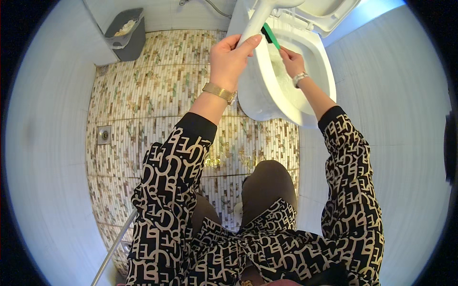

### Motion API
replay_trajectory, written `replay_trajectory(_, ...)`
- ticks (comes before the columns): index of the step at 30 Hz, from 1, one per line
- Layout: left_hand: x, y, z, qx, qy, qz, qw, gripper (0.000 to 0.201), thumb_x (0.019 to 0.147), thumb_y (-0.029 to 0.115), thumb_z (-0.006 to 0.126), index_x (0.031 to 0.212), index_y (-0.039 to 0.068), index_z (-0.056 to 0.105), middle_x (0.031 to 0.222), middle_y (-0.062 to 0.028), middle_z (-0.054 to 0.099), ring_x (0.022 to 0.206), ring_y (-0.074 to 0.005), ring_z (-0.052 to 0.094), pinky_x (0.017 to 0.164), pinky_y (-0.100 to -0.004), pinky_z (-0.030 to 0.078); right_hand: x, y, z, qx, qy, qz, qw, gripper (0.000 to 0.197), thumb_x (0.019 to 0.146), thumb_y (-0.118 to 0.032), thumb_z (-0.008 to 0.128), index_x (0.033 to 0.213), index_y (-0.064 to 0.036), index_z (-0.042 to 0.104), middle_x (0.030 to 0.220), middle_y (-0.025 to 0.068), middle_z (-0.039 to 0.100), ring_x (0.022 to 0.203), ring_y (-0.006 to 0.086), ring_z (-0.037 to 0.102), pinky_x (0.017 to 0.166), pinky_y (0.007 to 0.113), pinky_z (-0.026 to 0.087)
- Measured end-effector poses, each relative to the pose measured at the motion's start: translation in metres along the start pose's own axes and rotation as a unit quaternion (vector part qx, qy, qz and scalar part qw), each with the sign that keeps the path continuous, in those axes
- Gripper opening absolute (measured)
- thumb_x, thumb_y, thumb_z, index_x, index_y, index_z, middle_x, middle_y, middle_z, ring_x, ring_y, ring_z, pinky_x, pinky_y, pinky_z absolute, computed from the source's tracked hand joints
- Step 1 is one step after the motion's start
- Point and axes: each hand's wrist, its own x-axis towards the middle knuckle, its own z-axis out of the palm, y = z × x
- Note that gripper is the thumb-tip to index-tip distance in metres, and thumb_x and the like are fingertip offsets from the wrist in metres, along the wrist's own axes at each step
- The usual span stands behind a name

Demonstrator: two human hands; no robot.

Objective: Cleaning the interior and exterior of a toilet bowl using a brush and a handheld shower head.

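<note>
My left hand (230,59) is closed around the handle of a white shower head (260,19), held above the left side of the toilet. The spray end reaches the top edge of the view, and thin streaks of water seem to fall from it. My right hand (292,63) grips a green brush (272,37) with black bristles. That hand is over the bowl, and the bristles sit close to the inner left wall at the back. The white toilet (330,81) has its seat and lid (336,14) raised, and the water inside looks foamy.
A grey waste bin (132,47) with crumpled paper stands at the far left corner. A square drain (104,135) is set in the mosaic tile floor (157,90). A thin metal pole (112,250) slants at lower left. Light tiled walls close in on both sides.
</note>
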Motion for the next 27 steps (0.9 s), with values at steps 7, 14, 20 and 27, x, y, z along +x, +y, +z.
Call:
replay_trajectory(7,0.007,-0.003,0.000,-0.027,0.001,-0.022,0.999,0.029,0.077,0.027,0.074,0.089,0.002,0.064,0.066,0.0007,0.054,0.044,-0.0041,0.039,0.042,-0.0200,0.028,0.016,-0.008,-0.016,0.024,0.013,0.088,0.996,0.029,0.085,-0.026,0.062,0.107,-0.0074,0.067,0.061,0.0009,0.057,0.054,0.0073,0.048,0.051,0.026,0.039)
replay_trajectory(14,0.004,-0.011,-0.003,0.013,-0.003,-0.008,1.000,0.029,0.077,0.027,0.074,0.089,0.002,0.064,0.066,0.0005,0.054,0.043,-0.0041,0.039,0.040,-0.0196,0.027,-0.063,-0.001,-0.046,0.017,-0.086,-0.005,0.996,0.032,0.087,-0.027,0.060,0.112,-0.0088,0.064,0.074,0.0052,0.066,0.062,0.0101,0.055,0.060,0.027,0.046)
replay_trajectory(20,0.003,-0.020,0.001,0.009,-0.002,-0.030,1.000,0.029,0.077,0.028,0.074,0.090,0.003,0.065,0.066,0.0007,0.055,0.043,-0.0039,0.039,0.040,-0.0193,0.027,-0.017,-0.045,-0.035,-0.153,-0.093,-0.021,0.984,0.032,0.086,-0.031,0.057,0.113,-0.0136,0.064,0.085,0.0204,0.065,0.064,0.0168,0.059,0.065,0.030,0.048)
replay_trajectory(27,0.001,-0.020,0.002,0.013,-0.016,-0.043,0.999,0.028,0.078,0.026,0.073,0.090,0.003,0.065,0.066,0.0009,0.055,0.044,-0.0044,0.039,0.042,-0.0197,0.027,-0.002,-0.037,-0.029,-0.166,-0.108,-0.094,0.976,0.031,0.085,-0.031,0.057,0.110,-0.0146,0.065,0.075,0.0176,0.065,0.060,0.0267,0.060,0.065,0.034,0.049)
